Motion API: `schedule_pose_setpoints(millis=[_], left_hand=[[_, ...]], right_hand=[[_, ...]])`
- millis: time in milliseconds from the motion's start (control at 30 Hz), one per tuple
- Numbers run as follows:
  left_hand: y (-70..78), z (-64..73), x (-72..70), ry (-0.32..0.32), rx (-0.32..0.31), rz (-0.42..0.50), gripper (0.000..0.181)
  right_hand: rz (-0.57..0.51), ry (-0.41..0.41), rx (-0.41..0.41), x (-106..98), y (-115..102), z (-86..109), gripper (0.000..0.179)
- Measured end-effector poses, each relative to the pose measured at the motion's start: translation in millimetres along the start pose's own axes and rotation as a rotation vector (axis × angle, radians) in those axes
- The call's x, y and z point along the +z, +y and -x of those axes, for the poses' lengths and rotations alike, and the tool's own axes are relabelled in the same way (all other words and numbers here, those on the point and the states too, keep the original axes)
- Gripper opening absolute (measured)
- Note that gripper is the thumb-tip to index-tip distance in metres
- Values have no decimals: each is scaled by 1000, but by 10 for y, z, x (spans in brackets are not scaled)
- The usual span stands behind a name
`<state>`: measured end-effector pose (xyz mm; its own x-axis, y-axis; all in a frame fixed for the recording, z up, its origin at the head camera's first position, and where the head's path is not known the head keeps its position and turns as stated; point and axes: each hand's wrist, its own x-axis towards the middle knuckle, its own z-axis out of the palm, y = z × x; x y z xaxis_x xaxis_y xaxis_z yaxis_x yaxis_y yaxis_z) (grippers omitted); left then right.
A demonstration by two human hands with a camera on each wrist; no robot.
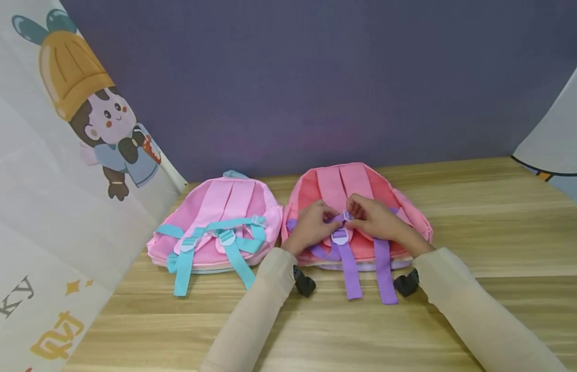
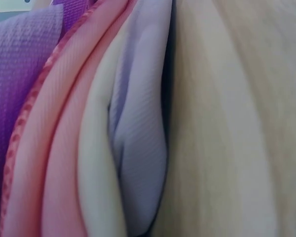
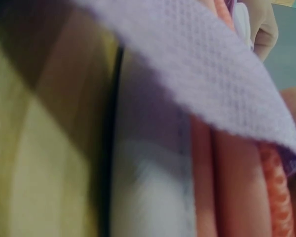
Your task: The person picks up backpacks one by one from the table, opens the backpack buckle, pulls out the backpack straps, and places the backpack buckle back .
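A coral-pink backpack [image 1: 307,194] lies on the wooden table with its shoulder-strap side facing up. My left hand [image 1: 312,225] pinches a short purple chest strap across its middle. From the other side, my right hand [image 1: 374,217] pinches the same strap beside a small pale buckle [image 1: 346,216]; the fingers partly hide it. Just below sits a larger white slider buckle [image 1: 339,236]. Two loose purple webbing ends [image 1: 349,268] hang over the bag's near edge. In the right wrist view, purple webbing [image 3: 207,64] covers much of the bag's edge.
Close on the left lies a light-pink backpack [image 1: 209,199] with teal straps [image 1: 234,263]. A dark panel [image 1: 316,93] stands behind both bags. On the left rises a white wall [image 1: 28,170] with a cartoon figure. Black wrist devices [image 1: 304,283] sit below the cuffs.
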<state>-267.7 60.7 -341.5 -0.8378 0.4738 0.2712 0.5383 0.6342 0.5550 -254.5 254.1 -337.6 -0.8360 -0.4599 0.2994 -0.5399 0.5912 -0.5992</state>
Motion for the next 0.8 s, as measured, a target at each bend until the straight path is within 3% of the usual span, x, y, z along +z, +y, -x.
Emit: schedule_pose_setpoints(millis=[367,800], left_hand=[[13,6,-4,12,83,-34,23],[23,-10,19,6,42,-44,24]], right_hand=[[28,12,19,10,-29,-12,25],[47,8,8,17,-10,-5,24]])
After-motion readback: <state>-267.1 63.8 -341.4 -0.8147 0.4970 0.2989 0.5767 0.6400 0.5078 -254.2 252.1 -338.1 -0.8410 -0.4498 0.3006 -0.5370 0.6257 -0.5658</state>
